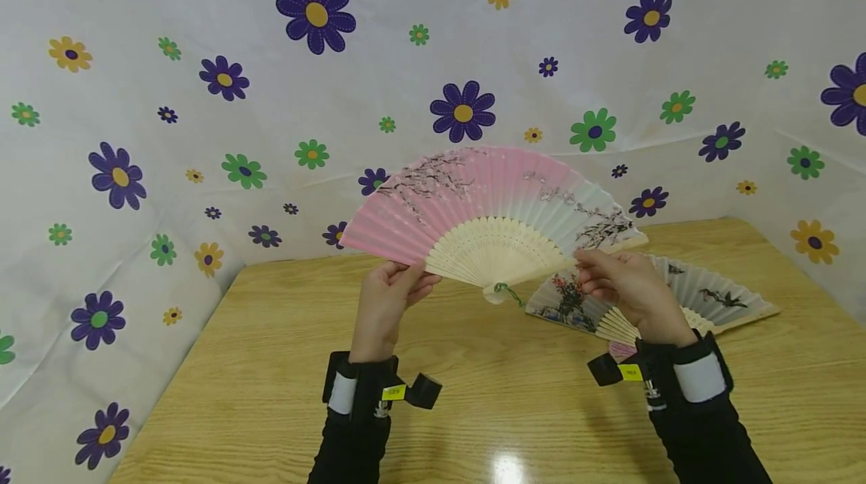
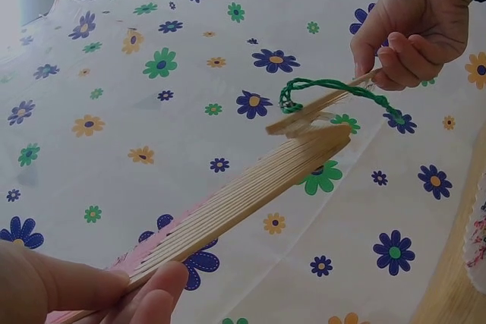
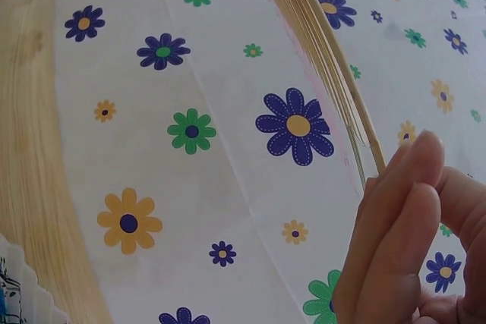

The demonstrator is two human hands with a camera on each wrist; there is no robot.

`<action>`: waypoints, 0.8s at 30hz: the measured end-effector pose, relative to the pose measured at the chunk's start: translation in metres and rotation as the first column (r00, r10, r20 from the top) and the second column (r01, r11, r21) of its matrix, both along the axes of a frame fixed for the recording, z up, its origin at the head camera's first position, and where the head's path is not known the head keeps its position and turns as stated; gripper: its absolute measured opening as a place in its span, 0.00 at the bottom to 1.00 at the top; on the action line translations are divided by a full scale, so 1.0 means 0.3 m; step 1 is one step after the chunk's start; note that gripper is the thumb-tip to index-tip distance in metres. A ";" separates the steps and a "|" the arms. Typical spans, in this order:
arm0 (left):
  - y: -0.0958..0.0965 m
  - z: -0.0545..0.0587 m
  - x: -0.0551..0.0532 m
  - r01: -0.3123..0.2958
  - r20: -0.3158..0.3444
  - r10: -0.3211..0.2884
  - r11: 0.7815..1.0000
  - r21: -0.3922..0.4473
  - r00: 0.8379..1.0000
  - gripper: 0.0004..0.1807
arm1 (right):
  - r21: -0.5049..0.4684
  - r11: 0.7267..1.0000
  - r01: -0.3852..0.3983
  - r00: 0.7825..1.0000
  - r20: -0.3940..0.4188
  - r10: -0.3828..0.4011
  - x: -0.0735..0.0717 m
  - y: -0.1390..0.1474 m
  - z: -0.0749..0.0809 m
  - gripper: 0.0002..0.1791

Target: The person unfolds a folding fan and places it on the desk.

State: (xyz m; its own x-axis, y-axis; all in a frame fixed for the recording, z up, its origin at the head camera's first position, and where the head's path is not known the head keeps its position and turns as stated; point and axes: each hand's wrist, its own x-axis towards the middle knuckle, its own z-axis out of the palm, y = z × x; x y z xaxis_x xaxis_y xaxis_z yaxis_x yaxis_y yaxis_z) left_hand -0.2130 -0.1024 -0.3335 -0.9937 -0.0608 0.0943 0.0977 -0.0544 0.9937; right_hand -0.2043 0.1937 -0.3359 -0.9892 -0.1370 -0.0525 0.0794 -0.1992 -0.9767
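Observation:
A pink and pale folding fan (image 1: 497, 183) with a blossom-branch print is spread wide above the table. My left hand (image 1: 392, 296) pinches its left end rib between thumb and fingers. At the other end my right hand (image 1: 632, 288) grips the outer rib. In the left wrist view the wooden ribs (image 2: 250, 187) run up to the pivot, where a green cord (image 2: 326, 85) hangs. The right wrist view shows the ribs (image 3: 319, 43) edge-on, with the right fingers (image 3: 402, 225) at the outer one.
A second open fan (image 1: 717, 288), whitish with flowers and a bird, lies on the wooden table (image 1: 271, 379) behind the right hand. A pink tassel (image 1: 621, 349) shows beside it. Flower-printed white cloth (image 1: 379, 78) rises around the table's back and sides.

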 end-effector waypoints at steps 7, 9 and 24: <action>-0.003 0.001 0.000 -0.001 0.006 0.001 0.999 0.036 1.000 0.12 | -0.026 1.000 -0.010 1.000 0.005 0.011 0.003 -0.004 0.002 0.22; -0.004 0.003 0.000 -0.012 0.003 0.012 0.999 0.039 1.000 0.12 | -0.039 0.999 -0.015 1.000 0.002 0.015 0.004 -0.006 0.002 0.21; -0.013 0.001 -0.005 -0.062 0.014 0.061 0.994 0.086 0.998 0.11 | -0.156 0.987 -0.029 0.999 0.027 0.033 -0.001 -0.021 -0.007 0.20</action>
